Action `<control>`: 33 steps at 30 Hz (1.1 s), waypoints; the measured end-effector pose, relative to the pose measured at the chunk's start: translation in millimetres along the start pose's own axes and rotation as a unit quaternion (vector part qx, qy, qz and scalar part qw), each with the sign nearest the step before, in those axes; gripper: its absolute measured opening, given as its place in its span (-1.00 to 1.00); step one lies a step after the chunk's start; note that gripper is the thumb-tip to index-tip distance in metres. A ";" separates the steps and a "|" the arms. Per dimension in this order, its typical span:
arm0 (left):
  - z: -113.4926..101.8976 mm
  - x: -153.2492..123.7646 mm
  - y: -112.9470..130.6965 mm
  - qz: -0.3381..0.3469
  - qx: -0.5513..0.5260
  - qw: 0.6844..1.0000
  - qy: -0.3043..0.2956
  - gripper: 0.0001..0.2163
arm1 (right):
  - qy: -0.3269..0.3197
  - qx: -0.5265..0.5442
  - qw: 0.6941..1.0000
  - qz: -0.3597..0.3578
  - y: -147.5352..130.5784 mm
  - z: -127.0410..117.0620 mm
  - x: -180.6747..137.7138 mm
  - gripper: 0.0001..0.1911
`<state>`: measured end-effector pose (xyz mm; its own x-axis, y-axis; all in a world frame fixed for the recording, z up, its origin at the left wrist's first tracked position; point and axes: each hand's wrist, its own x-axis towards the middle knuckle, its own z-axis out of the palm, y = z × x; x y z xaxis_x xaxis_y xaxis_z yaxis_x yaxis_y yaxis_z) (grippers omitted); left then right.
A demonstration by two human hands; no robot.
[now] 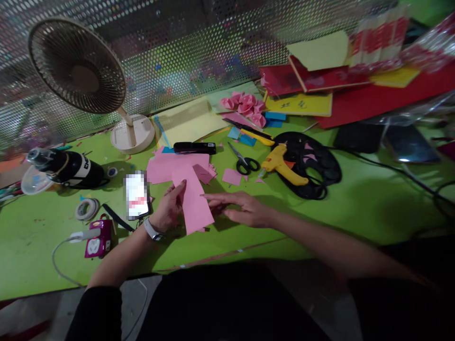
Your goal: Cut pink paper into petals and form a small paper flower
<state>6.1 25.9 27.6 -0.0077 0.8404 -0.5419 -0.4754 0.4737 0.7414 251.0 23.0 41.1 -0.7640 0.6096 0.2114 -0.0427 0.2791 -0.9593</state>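
Note:
My left hand (169, 208), with a watch on its wrist, grips the left edge of a pink paper strip (194, 201) that stands tilted off the green table (320, 213). My right hand (240, 208) lies flat beside the strip's right edge, fingers stretched out and touching it. More pink paper sheets (174, 166) lie just behind the strip. A small pink scrap (232, 176) rests to the right of them.
Black scissors (244, 162), a yellow glue gun (282, 165) on a black tray (320, 166), a black stapler (195, 148), a phone (136, 195), tape rolls (87, 208), a fan (80, 66), pink paper flowers (245, 106) and stacked coloured sheets (302, 104) surround the hands.

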 end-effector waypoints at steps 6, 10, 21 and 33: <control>6.2 -10.3 -6.4 0.003 -0.001 0.998 -0.056 -0.75 | 0.036 -0.224 0.967 -0.119 26.2 -0.9 5.2 -0.62; 10.7 -15.5 -6.4 0.034 -0.012 0.996 -0.086 -0.75 | 0.066 -0.260 0.953 -0.142 14.1 0.7 10.1 -0.68; 8.4 -18.5 -13.0 0.035 -0.001 0.997 -0.065 -0.79 | 0.228 -0.187 0.956 -0.016 17.0 4.1 9.8 -0.87; 9.0 -21.7 -14.8 0.022 -0.118 0.993 -0.014 -0.76 | 0.204 -0.127 0.970 0.042 22.3 7.4 4.7 -0.79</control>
<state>21.2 3.0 32.0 -0.0101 0.8680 -0.4965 -0.6676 0.3638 0.6496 241.7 26.7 19.4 -0.4372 0.8665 0.2409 0.2079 0.3580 -0.9103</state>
